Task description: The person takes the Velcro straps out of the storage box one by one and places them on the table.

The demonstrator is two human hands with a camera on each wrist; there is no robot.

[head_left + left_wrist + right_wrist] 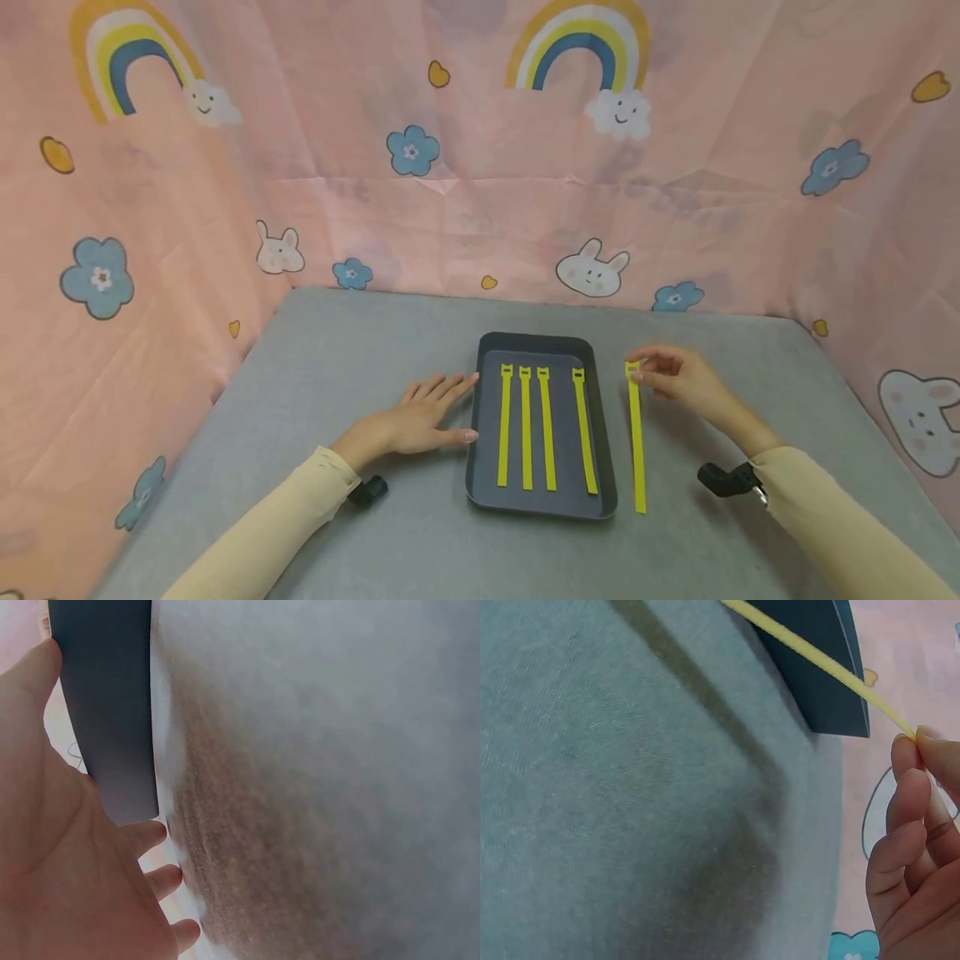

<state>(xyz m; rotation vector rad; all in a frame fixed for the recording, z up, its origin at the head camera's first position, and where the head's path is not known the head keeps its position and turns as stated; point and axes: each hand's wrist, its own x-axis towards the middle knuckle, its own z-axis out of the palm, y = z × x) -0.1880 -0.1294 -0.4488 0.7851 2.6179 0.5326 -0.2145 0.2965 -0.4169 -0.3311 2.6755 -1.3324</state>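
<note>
A dark grey tray (pixel 566 450) lies on the table with several yellow hook-and-loop cable ties in it. Three of these ties (pixel 527 433) lie close together at the left, and another tie (pixel 586 442) lies apart near the right wall. My left hand (pixel 420 421) is spread, its thumb and fingertips at the tray's left wall (pixel 109 712). To the right of the tray, my right hand (pixel 678 383) pinches one more yellow cable tie (pixel 810 651) by its slotted head between thumb and forefinger. That tie hangs lengthwise beside the tray, above its shadow in the right wrist view.
The grey tabletop (pixel 360 350) surrounds the tray. A pink printed cloth (pixel 480 200) stands as a wall behind the table and along both sides. Black straps (pixel 727 481) circle both wrists below the beige sleeves (pixel 840 517).
</note>
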